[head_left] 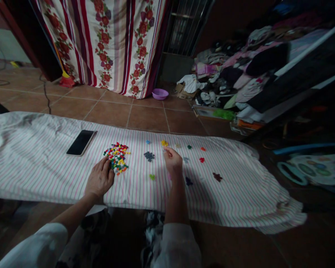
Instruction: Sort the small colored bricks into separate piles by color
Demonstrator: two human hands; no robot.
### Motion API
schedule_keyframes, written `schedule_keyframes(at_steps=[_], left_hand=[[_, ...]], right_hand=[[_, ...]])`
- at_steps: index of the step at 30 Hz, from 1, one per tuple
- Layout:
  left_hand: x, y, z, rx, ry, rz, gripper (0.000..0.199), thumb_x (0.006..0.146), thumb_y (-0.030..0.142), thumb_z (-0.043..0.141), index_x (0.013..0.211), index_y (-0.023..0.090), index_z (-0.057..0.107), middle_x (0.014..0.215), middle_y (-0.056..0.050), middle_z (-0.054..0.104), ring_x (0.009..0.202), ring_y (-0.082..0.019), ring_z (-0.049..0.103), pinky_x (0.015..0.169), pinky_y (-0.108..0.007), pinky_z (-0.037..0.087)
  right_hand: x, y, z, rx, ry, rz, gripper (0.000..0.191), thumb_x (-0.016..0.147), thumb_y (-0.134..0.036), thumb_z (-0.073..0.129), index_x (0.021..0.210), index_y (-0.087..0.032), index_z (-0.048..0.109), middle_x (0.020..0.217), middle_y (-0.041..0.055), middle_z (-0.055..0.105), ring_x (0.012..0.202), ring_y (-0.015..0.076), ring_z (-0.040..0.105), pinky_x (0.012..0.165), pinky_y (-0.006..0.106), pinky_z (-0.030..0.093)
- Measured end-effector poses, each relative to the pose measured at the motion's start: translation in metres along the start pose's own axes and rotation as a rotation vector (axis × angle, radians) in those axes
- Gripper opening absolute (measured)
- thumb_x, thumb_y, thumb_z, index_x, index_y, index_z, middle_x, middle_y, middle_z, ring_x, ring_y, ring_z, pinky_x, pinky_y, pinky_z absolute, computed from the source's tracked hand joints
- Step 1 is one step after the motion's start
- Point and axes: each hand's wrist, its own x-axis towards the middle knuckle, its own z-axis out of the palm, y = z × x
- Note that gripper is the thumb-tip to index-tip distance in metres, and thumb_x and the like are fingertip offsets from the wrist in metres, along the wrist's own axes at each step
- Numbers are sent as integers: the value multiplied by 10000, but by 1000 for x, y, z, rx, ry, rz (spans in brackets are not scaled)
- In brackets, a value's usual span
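Observation:
My left hand (99, 178) lies palm down with its fingers stretched out, touching the near left edge of a mixed pile of small coloured pieces (117, 158). My right hand (173, 160) is closed in a pinch just in front of the yellow pieces (164, 143); what its fingertips hold is too small to make out. Around it sit little single-colour groups: dark grey pieces (149, 156), light green pieces (152, 177), navy pieces (188, 181), brown pieces (217, 176), red pieces (202, 160), orange pieces (203, 149), dark green pieces (189, 147) and blue pieces (147, 142).
A striped cloth (240, 201) covers the low surface. On it, left of the mixed pile, is a phone (80, 142). Beyond are a floral curtain (114, 44), a purple basin (160, 94) and a heap of clothes (234, 70) at the right.

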Motion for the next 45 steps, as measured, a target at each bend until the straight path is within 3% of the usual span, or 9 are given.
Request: schedule_keyframes(at_steps=[6, 14, 27, 38, 45], left_hand=[[-1, -2, 1, -43, -42, -15, 401, 896, 281, 396, 1243, 110, 501, 1298, -201, 578, 1261, -308, 524, 1024, -483, 459], [2, -2, -3, -8, -47, 4, 412, 906, 307, 386, 1211, 72, 533, 1311, -227, 568, 1232, -321, 547, 992, -466, 478], [-1, -8, 2, -12, -40, 14, 438, 890, 329, 366, 1235, 98, 508, 1316, -212, 561, 1217, -316, 552, 987, -468, 479], [1, -7, -2, 28, -18, 113, 393, 900, 288, 372, 1188, 68, 524, 1239, -230, 600, 1195, -325, 568, 937, -459, 509], [-1, -8, 2, 28, -19, 70, 398, 908, 286, 390, 1242, 90, 483, 1293, -217, 563, 1204, -318, 563, 975, -463, 502]], right_hand=[[-5, 21, -28, -28, 213, 87, 329, 773, -312, 486, 941, -159, 723, 813, 82, 741, 766, 200, 690, 746, 288, 540], [-12, 37, -59, -110, 372, 175, 332, 715, -295, 480, 901, -163, 721, 791, 79, 742, 772, 194, 689, 738, 278, 525], [-15, 51, -74, -321, 452, 207, 361, 737, -217, 429, 894, -157, 748, 893, 105, 731, 824, 203, 651, 764, 278, 478], [-12, 58, -72, -328, 421, 303, 339, 756, -207, 472, 943, -192, 755, 903, 68, 736, 824, 183, 651, 714, 243, 449], [-12, 56, -66, -388, 342, 330, 327, 801, -174, 463, 986, -192, 732, 930, 62, 726, 847, 171, 633, 728, 232, 424]])
